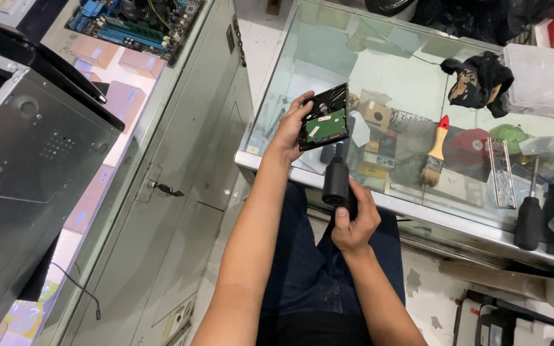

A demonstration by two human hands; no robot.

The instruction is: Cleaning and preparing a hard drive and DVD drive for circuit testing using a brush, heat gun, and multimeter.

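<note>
Left hand [288, 131] grips hard drive [324, 118], right hand [352, 221] clasps black blower [338, 182]; paintbrush [435, 154], screwdriver [529, 214] nearby

To your right, a glass-topped display tabletop [418, 70] is carrying a wooden-handled paintbrush with a red tip [435, 152], which is lying near a flat silver perforated metal plate [501, 173]. A black-handled screwdriver [529, 214] is resting just beside that plate, toward the near edge. A crumpled black cloth [479, 80] is sitting farther back, next to a clear plastic box [543, 80]. Under the glass, small cardboard boxes [374, 114] are showing. To your left, a grey metal computer case [27, 160] is standing open, and a blue-slotted circuit board [133, 22] is lying beyond it on another glass case.
</note>
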